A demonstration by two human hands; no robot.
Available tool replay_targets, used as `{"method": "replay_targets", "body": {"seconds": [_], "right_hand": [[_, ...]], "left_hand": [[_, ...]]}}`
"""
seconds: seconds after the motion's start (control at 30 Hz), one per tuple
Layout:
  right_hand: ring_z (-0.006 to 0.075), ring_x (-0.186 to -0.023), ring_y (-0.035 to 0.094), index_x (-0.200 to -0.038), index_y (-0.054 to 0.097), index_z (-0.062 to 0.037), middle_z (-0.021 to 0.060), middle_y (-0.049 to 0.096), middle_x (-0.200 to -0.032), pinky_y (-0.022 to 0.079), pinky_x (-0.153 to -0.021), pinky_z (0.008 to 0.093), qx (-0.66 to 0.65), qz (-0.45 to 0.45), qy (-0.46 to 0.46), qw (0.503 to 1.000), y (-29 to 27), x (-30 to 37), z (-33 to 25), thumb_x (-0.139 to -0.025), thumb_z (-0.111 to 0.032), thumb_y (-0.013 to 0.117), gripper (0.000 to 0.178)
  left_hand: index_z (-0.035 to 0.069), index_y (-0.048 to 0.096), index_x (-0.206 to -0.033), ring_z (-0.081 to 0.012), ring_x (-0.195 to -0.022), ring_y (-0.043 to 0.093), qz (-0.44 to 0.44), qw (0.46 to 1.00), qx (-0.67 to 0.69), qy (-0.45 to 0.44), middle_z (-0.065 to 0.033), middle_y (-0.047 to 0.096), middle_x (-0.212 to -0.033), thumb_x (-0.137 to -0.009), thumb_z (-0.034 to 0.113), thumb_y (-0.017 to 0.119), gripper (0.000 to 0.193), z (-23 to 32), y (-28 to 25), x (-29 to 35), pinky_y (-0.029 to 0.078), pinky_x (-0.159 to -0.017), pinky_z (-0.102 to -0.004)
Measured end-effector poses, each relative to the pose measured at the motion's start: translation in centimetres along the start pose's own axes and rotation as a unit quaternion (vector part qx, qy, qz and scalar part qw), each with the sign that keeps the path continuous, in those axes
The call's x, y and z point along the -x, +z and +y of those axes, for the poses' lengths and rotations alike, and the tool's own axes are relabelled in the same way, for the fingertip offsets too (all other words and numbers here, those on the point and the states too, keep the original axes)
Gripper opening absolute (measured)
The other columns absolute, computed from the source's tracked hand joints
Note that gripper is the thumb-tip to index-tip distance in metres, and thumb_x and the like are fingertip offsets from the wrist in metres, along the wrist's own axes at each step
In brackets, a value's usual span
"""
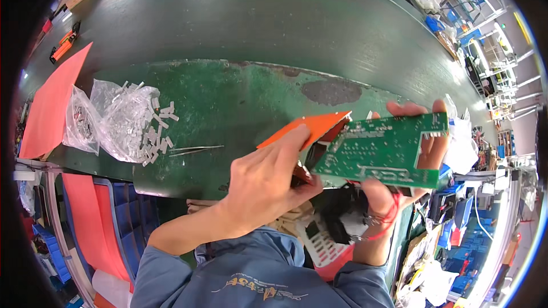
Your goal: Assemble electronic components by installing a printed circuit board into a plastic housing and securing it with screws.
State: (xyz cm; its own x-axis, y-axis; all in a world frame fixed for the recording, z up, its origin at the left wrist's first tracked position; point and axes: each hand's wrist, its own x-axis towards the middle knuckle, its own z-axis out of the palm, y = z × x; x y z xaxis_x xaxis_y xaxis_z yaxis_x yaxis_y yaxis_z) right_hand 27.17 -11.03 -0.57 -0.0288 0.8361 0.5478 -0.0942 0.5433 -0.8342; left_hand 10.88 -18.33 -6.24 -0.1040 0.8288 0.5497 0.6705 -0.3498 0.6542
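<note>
Left hand (265, 172) pinches a flat orange panel (305, 124); beside it, right hand (431, 153) grips a rectangular green circuit board (379, 149). Blue shirt (222, 271) bears lettering (251, 283).

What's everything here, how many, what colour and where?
Circuit board: one, green, in right hand
Panel: one, orange, in left hand
Tweezers: one pair, silver, on worktop
Plastic bagging: count unclear, clear, worktop's left
Small pieces: many, clear, spilling from bagging
Sheets: at least two, pinkish red, left side
Worktop: one, green, before the person
Basket: one, white, below the hands
Bins: many, blue, both sides
Cord: one, red, right wrist
Hands: two, bare, above worktop's near edge
</note>
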Motion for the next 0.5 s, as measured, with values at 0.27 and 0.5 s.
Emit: {"method": "replay_targets", "body": {"seconds": [0.27, 0.5], "right_hand": [[0.0330, -0.126, 0.060, -0.162, 0.021, -0.0002, 0.0164, 0.055, -0.140, 0.056, -0.103, 0.0529, -0.104, -0.050, 0.030, 0.993, -5.1, -3.4, 0.8, -0.069, -0.042, 0.094, 0.125], [0.0283, -0.118, 0.063, -0.161, 0.026, -0.0003, 0.0165, 0.058, -0.136, 0.057, -0.100, 0.0464, -0.103, -0.089, 0.056, 0.989, -12.4, -6.5, -0.6, -0.084, -0.039, 0.082, 0.103]], "left_hand": [[0.003, 0.054, -0.138, -0.0239, -0.066, 0.073, -0.074, 0.975, 0.188, -0.098, -0.0115, 0.073, -0.075, -0.090, 0.029, 0.078, 0.059, -3.2, -0.2, -3.8, 0.055, -0.066, -0.0343], [-0.002, 0.062, -0.131, -0.0117, -0.099, 0.058, -0.163, 0.920, 0.274, -0.227, -0.0059, 0.068, -0.105, -0.105, 0.031, 0.059, 0.043, -9.0, 1.1, -8.0, 0.047, -0.091, -0.0295]]}}
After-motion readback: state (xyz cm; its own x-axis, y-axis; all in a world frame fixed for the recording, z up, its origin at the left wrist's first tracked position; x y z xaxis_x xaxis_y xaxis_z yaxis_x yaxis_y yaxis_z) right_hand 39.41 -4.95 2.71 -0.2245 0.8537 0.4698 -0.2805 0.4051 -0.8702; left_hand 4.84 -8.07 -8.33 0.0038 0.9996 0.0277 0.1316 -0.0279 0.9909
